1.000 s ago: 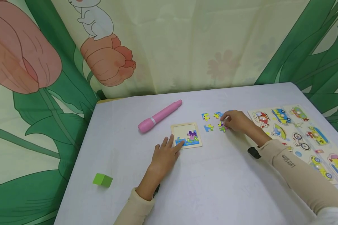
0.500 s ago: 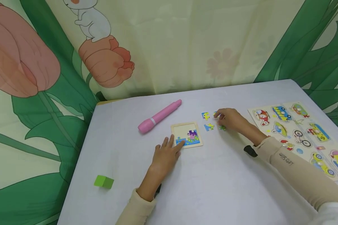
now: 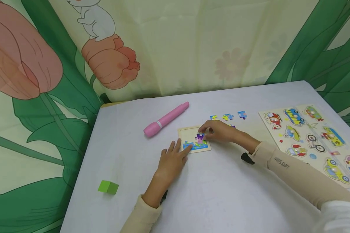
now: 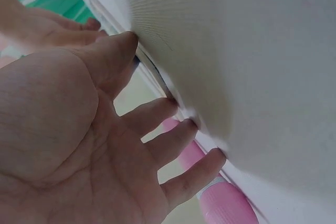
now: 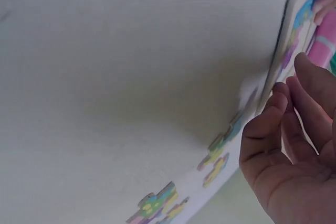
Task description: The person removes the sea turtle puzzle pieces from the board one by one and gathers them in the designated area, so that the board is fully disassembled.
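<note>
Fingers of right hand [image 3: 218, 132] pinch puzzle piece [image 3: 200, 137] over tray [image 3: 188, 132]; left hand [image 3: 172, 158] spread flat, touching tray edge.

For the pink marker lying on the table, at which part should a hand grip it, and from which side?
Grip the pink marker at mid-barrel, coming from above with fingers across its width. It lies flat and slanted on the table, its thick cap end nearer the person, and both long sides are free of other things.

One marker [image 3: 166, 120], one green block [image 3: 108, 187] and two puzzle boards [image 3: 194, 139] [image 3: 312, 139] lie on the table. Three loose pieces [image 3: 213, 117] [image 3: 227, 116] [image 3: 242, 115] show clearly beyond the right hand [image 3: 218, 131]; a fourth is mostly hidden.
</note>
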A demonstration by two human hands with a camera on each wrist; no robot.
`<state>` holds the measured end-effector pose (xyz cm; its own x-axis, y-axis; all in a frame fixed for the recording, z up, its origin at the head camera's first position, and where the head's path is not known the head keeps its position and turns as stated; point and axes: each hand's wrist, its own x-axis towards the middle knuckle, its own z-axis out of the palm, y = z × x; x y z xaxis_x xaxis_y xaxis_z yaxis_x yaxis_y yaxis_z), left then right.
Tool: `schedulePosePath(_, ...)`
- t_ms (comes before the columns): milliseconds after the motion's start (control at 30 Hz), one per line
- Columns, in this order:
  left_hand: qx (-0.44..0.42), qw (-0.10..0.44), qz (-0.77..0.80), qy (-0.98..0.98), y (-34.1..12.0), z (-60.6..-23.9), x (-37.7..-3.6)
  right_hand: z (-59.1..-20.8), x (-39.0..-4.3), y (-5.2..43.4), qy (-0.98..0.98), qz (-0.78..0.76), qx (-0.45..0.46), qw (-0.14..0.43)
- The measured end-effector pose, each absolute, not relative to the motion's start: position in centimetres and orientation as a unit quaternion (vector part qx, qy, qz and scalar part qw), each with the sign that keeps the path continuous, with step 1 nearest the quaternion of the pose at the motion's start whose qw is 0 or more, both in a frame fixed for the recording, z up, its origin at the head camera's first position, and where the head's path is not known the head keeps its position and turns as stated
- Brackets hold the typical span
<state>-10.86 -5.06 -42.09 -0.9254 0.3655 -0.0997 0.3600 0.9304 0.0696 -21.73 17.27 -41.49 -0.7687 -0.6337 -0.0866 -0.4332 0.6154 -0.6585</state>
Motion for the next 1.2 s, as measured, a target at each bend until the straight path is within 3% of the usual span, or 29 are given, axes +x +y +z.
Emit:
schedulePosePath(600, 0.18, 0.065, 0.022, 0.981, -4.9, -42.0, -10.9, -42.0, -21.4, 16.7, 0.894, -0.304, -0.289, 0.157)
schedulePosePath(1200, 0.182, 0.051, 0.029, 0.981, -5.1, -42.1, -10.8, -42.4, -20.4, 17.6, 0.883, -0.362, -0.285, 0.09)
